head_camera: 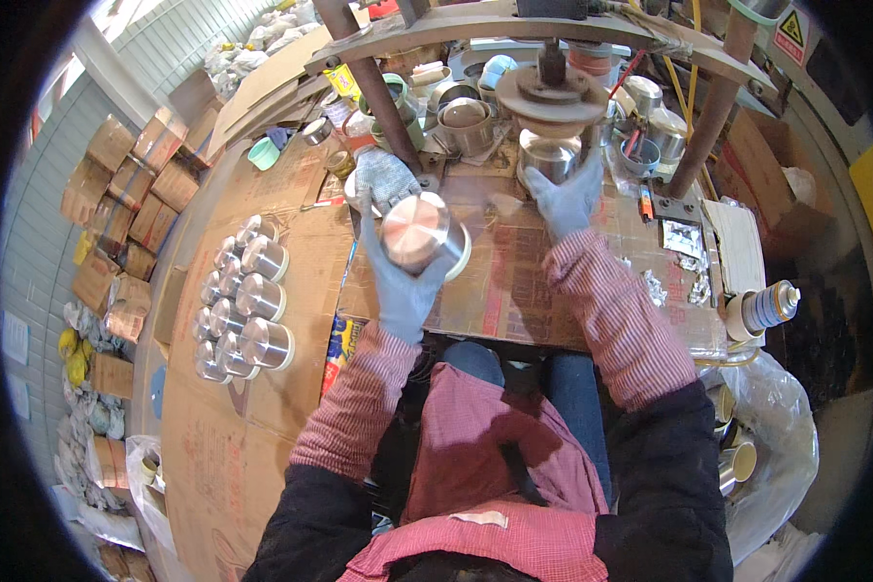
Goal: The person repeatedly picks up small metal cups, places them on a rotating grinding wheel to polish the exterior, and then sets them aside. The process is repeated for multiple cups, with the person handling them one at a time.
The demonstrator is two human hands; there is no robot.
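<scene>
My left hand (pixel 400 280), in a light blue glove, grips a metal cup (pixel 416 231) with its shiny round base facing up and a pale rim below. A grey cloth (pixel 385 178) lies just beyond that cup. At the press, my right hand (pixel 566 190), gloved the same way, has its fingers around the near side of another metal cup (pixel 549 154), under the round press head (pixel 551 94). Upturned metal cups (pixel 262 297) with pale rims stand in rows on the cardboard at the left.
Press posts (pixel 709 116) rise on both sides. Pots and tubs (pixel 465 127) crowd the back. A lighter (pixel 646 204) and crumpled foil (pixel 655 287) lie at the right, near a tape roll (pixel 742 316). A plastic bag (pixel 778 436) of cups is at lower right.
</scene>
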